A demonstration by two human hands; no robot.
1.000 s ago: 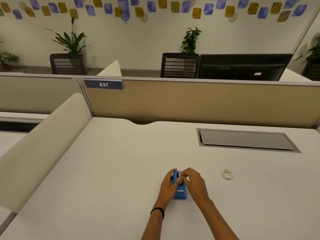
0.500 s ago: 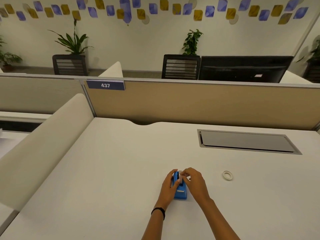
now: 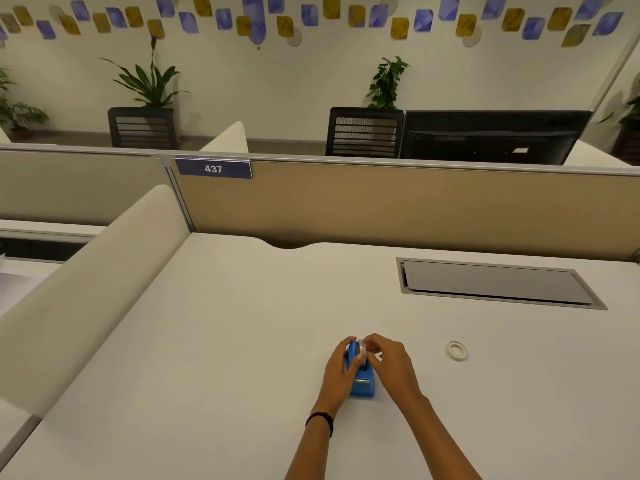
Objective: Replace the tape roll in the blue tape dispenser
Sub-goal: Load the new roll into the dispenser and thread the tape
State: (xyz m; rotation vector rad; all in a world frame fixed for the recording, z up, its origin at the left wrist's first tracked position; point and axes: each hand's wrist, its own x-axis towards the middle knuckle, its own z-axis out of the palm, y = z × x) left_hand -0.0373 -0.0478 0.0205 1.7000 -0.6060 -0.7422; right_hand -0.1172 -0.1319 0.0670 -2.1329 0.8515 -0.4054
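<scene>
A white counter (image 3: 242,341) filled the lower half of the view, seen from the person's head. Toward its near edge, a little right of centre, stood the blue tape dispenser (image 3: 362,379), with both hands closed around it. The left hand (image 3: 337,370) cupped the dispenser's left side, fingers curled over the far end. The right hand (image 3: 391,363) reached in from the right, fingertips pinching a pale tape roll (image 3: 362,349) that sat upright at the top of the dispenser's far end. Whether that roll was seated on its hub or only partly in could not be told; the fingers hid the fit. A second roll (image 3: 457,350) lay flat on the counter, well apart to the right, untouched. Which of the two was the new roll could not be told. The swap looked to be midway: one roll at the dispenser, one out, with seating, threading the tape to the cutter, or lifting out probably left.
</scene>
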